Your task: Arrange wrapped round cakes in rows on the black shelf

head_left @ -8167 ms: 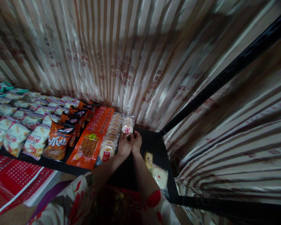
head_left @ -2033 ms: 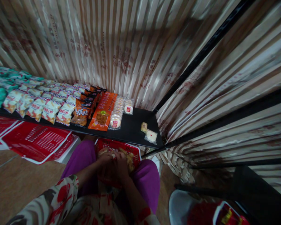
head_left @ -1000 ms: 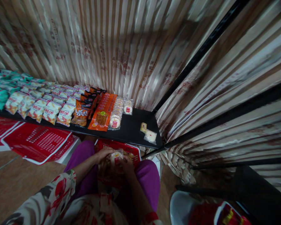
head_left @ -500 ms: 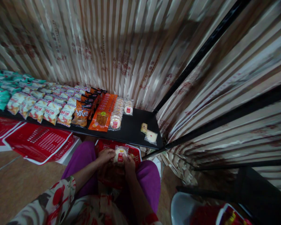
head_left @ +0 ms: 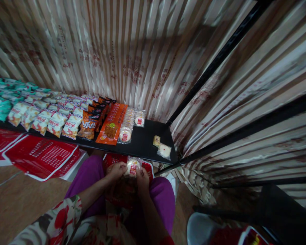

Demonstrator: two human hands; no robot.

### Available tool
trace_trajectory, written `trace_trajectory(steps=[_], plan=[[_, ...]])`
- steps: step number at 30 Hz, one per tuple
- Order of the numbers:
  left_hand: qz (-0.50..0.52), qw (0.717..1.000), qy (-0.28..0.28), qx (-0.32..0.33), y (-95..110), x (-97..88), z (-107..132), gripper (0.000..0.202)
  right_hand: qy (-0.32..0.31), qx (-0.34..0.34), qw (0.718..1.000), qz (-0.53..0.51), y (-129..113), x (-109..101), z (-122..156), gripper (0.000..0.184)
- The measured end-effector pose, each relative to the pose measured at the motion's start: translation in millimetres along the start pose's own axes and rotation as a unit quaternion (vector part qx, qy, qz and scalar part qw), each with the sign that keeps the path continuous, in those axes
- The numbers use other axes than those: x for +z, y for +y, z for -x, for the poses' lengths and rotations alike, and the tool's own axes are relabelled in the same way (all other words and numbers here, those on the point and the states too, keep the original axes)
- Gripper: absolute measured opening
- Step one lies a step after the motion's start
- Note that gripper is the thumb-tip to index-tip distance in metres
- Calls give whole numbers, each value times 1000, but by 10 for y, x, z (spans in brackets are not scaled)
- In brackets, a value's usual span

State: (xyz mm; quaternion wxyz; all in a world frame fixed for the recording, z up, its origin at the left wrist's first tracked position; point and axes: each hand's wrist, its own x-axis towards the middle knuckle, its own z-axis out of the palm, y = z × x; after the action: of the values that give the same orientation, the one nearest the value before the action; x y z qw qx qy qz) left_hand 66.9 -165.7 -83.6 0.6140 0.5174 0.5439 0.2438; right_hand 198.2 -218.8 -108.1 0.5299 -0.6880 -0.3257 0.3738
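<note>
Pinching a clear-wrapped packet of round pale pieces between both hands, the person holds it label up over a red basket between the knees. Taking the packet as the dial's centre, the left hand grips its edge at nine o'clock, while the right hand clasps the side around four, thumb on top.

On the black shelf, a row of similar packets lies just before twelve, a single packet just past it, and an orange pouch at eleven. A yellow packet and a white packet touch at two.

Good handling here means light pressure near the film's edges, since the contents look brittle, with both hands level and the red label uncovered. The fingers beneath are hard to make out in the dimness.
</note>
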Motion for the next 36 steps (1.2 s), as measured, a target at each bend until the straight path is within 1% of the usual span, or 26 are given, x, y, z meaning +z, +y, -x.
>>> trace_trajectory(steps=[2, 3, 5, 8, 10, 12, 14, 17, 20, 23, 30, 36], plan=[[-3, 1000, 7, 4, 18, 15, -17, 6, 0, 31, 999, -14, -53, -36, -6, 38], [-2, 1000, 10, 8, 30, 21, -25, 6, 3, 30, 1000, -6, -78, -56, -9, 39], [-2, 1000, 17, 17, 64, 27, -38, 7, 14, -11, 999, 43, -125, -100, -21, 39], [-11, 999, 18, 33, 132, 17, -55, 9, 25, -74, 990, 116, -199, -155, -52, 40], [-22, 999, 18, 44, 180, 4, -66, 13, 25, -84, 986, 141, -259, -178, -79, 41], [-41, 997, 23, 58, 227, -7, -79, 16, 26, -80, 985, 151, -321, -190, -110, 42], [-68, 994, 40, 73, 271, -13, -93, 17, 25, -72, 986, 150, -376, -195, -143, 42], [-100, 989, 62, 89, 335, -3, -118, 16, 20, -53, 991, 118, -429, -191, -196, 42], [-101, 987, 78, 93, 397, 22, -147, 15, 16, -29, 997, 72, -454, -182, -251, 42], [-93, 987, 89, 92, 454, 49, -179, 16, 8, -22, 999, 48, -487, -181, -305, 42], [-124, 981, 104, 107, 587, 87, -257, 11, 34, -57, 993, 95, -608, -228, -437, 38], [-190, 966, 131, 118, 706, 115, -320, 10, 41, -61, 990, 118, -673, -226, -561, 40]])
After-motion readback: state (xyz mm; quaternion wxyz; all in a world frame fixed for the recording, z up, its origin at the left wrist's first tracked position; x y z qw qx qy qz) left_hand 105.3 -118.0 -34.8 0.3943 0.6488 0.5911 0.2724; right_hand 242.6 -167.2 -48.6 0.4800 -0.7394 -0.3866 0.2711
